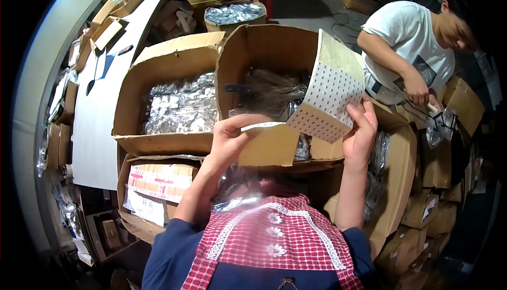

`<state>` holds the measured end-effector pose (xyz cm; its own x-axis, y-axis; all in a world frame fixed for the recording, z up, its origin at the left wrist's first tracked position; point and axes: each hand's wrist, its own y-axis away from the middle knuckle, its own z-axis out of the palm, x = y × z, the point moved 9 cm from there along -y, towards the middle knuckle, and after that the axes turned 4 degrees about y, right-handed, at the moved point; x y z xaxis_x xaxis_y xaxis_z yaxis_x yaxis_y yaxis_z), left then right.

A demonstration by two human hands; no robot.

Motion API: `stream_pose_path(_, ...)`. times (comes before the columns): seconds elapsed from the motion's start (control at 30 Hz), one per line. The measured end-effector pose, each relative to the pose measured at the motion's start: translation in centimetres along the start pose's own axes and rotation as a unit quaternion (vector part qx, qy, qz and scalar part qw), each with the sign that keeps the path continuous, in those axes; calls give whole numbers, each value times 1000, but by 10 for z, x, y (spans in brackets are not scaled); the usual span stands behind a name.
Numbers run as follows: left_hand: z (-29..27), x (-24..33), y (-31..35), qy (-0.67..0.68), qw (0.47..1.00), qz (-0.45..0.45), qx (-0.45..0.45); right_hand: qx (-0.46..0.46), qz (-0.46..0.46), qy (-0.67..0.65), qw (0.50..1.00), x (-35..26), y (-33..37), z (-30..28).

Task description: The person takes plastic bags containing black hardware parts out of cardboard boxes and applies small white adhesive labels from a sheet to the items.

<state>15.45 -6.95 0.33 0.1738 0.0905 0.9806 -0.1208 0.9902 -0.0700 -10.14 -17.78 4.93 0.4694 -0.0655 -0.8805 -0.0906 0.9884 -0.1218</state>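
Note:
My right hand (363,129) grips the lower right edge of a white sheet of small labels (338,92) with rows of tiny dark marks. The sheet is bent and held up over the middle cardboard box (264,41). Between the thumb and fingers of my left hand (231,136) is one end of a narrow white strip (264,125). Its other end reaches the sheet's lower left corner; whether the two are joined I cannot tell. Beneath them, the middle box holds dark items in clear plastic bags (274,86).
Left of the middle box, another cardboard box (163,145) holds many small bagged parts. A taped carton (161,179) lies nearer me. At the right, a person in a white shirt (406,47) handles a clear plastic bag (441,127). A long white table (95,137) runs along the left.

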Motion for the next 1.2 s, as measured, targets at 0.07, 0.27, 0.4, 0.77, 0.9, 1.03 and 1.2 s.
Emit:
stream_pose_path(0.07, 1, 2, 0, -8, 1000, 3, 3, -9, 31, 24, 999, 14, -4, 0)
stream_pose_path(0.27, -2, 13, 1, -25, 998, 49, -38, -17, 22, 74, 997, 36, -1, 10)
stream_pose_path(0.4, -7, 17, 0, -47, 989, 125, -56, -49, 26, 52, 997, 31, -2, 26)
stream_pose_path(0.77, -12, 8, 0, 15, 998, 45, -47, -124, -13, 50, 991, 18, 8, 66)
stream_pose_path(0.9, -15, -5, 3, 50, 998, -12, -30, -149, -28, 91, 984, 24, 13, 66)
stream_pose_path(1.03, -15, -13, 1, 56, 997, -24, -46, -139, -14, 86, 986, 31, 16, 67)
stream_pose_path(1.2, -3, -3, 3, 46, 998, -11, -45, -123, -1, 57, 991, 44, 23, 72)
